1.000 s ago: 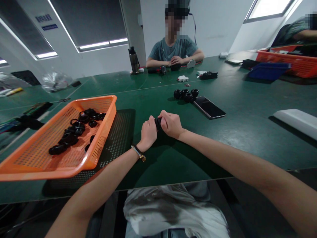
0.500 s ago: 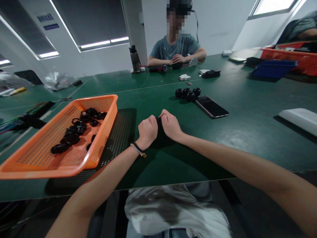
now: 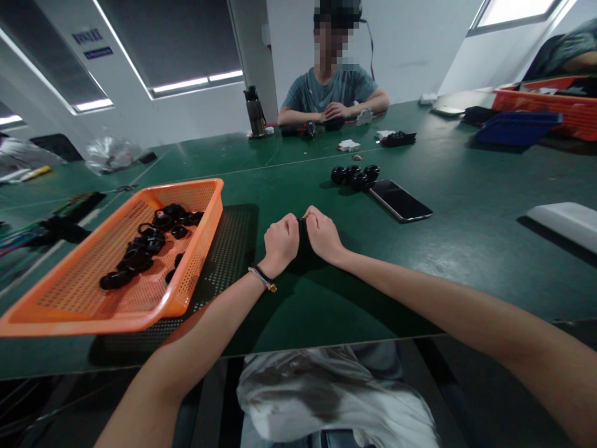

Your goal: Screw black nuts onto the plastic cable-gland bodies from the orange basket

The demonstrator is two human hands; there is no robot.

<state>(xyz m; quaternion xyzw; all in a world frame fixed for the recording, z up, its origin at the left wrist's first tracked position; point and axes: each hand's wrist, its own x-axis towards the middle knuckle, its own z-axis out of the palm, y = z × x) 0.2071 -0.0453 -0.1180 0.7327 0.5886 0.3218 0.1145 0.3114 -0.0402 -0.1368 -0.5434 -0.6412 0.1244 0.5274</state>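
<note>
While both fists are pressed close together over the green surface [image 3: 466, 211], the left hand [image 3: 281, 242] and the right hand [image 3: 323, 235] are clamped on one small black part [image 3: 302, 228] between them. Only a thin dark strip of this part shows between the knuckles, so its shape cannot be told. The left wrist carries a bracelet [image 3: 262, 278].

To the left stands an orange basket [image 3: 116, 314] with many black rings [image 3: 149, 242] inside, and it rests on a dark perforated mat [image 3: 228, 249]. Beyond the hands, four black parts [image 3: 355, 175] sit in a group, just beside a phone [image 3: 400, 200] that lies flat with its screen dark. At the far edge of the surface another person [image 3: 333, 93] sits with hands together, and a dark bottle [image 3: 254, 112] stands near. On the right lie a white flat object [image 3: 564, 221], a blue tray [image 3: 513, 127] and a red basket [image 3: 555, 102].
</note>
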